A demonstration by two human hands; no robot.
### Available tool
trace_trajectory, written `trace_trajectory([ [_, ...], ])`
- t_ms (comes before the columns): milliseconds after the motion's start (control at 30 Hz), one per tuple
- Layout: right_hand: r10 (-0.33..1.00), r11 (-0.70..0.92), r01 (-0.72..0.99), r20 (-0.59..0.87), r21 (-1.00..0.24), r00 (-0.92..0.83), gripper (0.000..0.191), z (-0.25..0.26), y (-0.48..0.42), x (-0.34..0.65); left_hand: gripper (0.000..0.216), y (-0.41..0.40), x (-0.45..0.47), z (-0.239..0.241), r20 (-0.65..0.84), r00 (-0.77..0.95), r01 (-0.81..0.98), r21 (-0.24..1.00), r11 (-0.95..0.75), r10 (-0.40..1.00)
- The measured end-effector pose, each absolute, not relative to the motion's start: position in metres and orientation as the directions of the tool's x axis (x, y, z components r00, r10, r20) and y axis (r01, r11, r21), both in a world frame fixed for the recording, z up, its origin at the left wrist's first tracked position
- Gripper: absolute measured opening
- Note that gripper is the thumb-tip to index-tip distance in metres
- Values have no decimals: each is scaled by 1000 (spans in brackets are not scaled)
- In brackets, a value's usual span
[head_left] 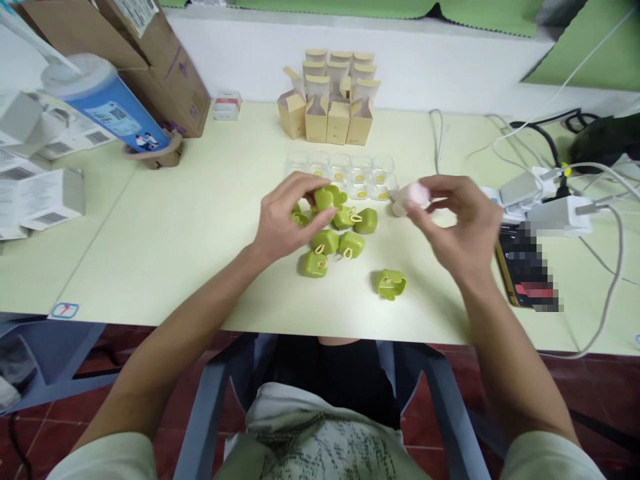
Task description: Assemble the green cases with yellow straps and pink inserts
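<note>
My left hand [283,217] pinches a small green plastic case [330,197] with a scalloped rim between thumb and fingers. Below it on the table lie several more green cases [351,245], some with pale yellow loops. My right hand [457,223] grips a small pinkish-white piece [415,194], blurred, by its fingertips; its exact kind is unclear. A single green case [391,285] lies apart near the table's front edge, its hollow side showing. Behind the hands stand rows of clear plastic cups [360,176] with yellow marks.
Open yellow cardboard boxes [337,123] stand against the wall. To the left are a blue bottle [117,110], a brown carton [175,73] and white boxes [55,200]. Chargers with cables [555,215] and a phone [525,267] lie at right.
</note>
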State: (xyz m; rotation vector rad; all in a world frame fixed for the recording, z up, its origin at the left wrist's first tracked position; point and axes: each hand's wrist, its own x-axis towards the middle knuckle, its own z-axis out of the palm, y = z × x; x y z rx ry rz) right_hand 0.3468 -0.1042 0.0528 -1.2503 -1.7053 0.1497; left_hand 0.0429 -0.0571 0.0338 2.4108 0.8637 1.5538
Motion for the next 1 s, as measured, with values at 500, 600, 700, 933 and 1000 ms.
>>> trace_trajectory([
  [500, 893, 272, 735, 448, -621, 48, 28, 6, -112, 373, 33, -41, 32, 15, 820, 196, 479, 398, -782, 537],
  [600, 884, 278, 755, 466, -593, 41, 29, 3, -109, 375, 35, -40, 31, 14, 820, 198, 482, 395, -782, 537],
  [700, 879, 293, 772, 477, -563, 14, 33, 0, -108, 376, 38, -39, 32, 15, 796, 180, 481, 441, -758, 577],
  [933, 724, 456, 816, 682, -355, -108, 16, 22, -126, 366, 29, -69, 15, 38, 735, 99, 460, 564, -686, 671],
  [1000, 690, 592, 742, 673, -314, -266, 11, 32, -133, 356, 23, -93, -2, 36, 696, 143, 476, 575, -665, 704],
])
